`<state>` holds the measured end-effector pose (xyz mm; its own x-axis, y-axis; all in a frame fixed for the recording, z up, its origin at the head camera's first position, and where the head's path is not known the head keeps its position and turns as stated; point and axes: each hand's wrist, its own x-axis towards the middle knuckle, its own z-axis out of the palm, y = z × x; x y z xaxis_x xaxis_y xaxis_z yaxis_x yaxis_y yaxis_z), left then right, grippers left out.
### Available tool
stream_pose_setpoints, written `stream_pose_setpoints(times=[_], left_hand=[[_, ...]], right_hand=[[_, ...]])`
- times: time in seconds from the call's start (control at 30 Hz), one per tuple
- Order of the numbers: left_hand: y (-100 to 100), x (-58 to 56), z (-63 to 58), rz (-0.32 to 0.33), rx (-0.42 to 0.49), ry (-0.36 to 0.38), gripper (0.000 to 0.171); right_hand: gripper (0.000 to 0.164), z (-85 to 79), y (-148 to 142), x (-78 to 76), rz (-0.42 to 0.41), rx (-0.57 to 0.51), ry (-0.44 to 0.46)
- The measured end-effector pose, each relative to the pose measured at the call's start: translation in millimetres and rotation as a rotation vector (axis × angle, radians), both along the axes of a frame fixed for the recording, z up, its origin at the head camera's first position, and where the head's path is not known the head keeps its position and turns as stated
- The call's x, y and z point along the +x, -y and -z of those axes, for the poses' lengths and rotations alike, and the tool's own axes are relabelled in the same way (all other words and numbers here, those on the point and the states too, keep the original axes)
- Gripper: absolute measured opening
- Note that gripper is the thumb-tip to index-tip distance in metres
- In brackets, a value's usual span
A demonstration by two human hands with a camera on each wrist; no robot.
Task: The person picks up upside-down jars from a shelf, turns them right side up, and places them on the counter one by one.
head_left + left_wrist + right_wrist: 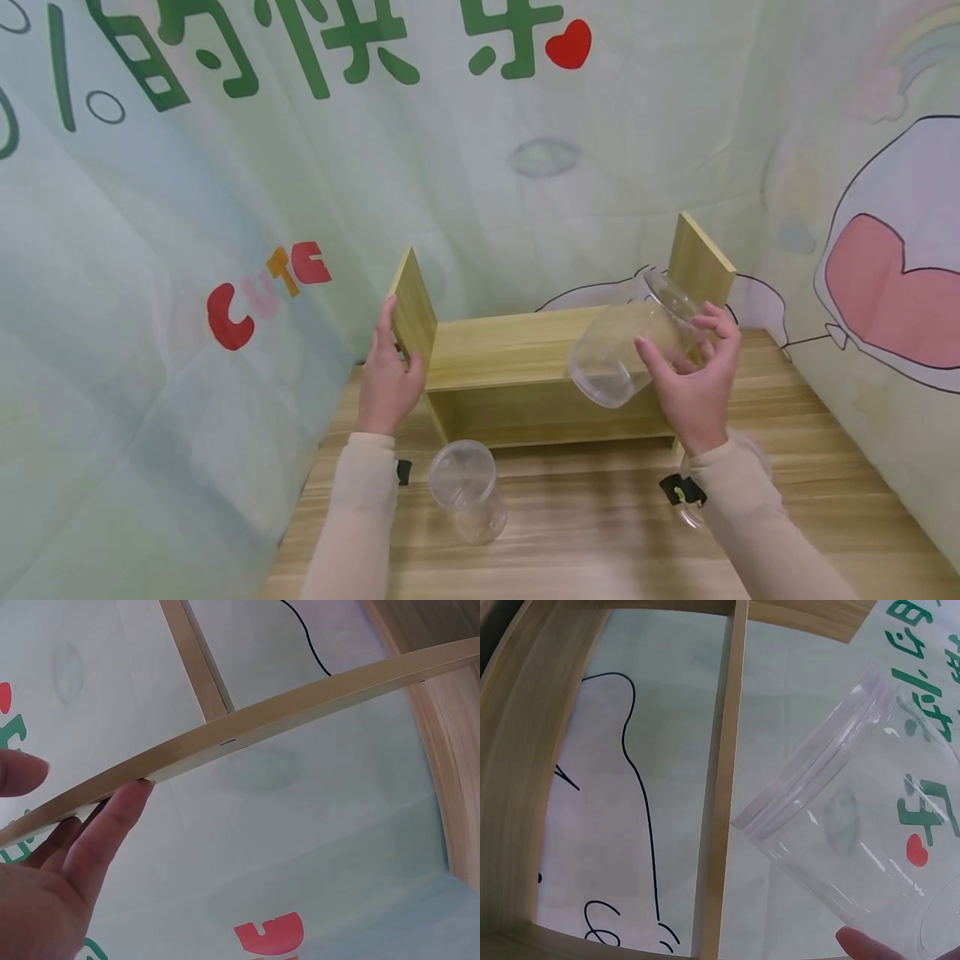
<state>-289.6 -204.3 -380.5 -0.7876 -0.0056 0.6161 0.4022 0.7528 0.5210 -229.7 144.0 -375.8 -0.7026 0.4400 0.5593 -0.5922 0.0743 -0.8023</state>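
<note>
A light wooden two-tier shelf [510, 346] stands on the table, with upright side panels above its top board. My left hand [390, 379] is at the left side panel [412, 308], its extended fingers against the outer face. In the left wrist view the fingertips [135, 795] touch the panel below its edge, and the thumb is apart from it. My right hand [701, 375] holds a clear plastic jar [618, 354], tilted, over the right part of the shelf. The jar's ridged rim [817, 754] shows in the right wrist view, with a thumb tip [866, 945] near its wall.
Another clear jar [468, 492] stands on the wood-grain table [585, 533] in front of the shelf's left part. A clear round item [752, 450] is partly hidden behind the right forearm. Printed cloth walls [480, 192] enclose the back and both sides.
</note>
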Motion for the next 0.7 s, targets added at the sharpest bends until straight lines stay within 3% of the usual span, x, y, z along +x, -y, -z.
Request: stream_pose_setpoints(times=[0.37, 0.7], left_hand=[[-1, -1.4, 1.5, 0.03, 0.028, -0.005, 0.084], [-2, 1.4, -1.2, 0.021, 0.032, 0.009, 0.085]], right_hand=[[0.059, 20.6, -7, 4.8, -0.084, -0.152, -0.021], [0.057, 36.9, -4, 19.0, -0.107, -0.218, 0.043]])
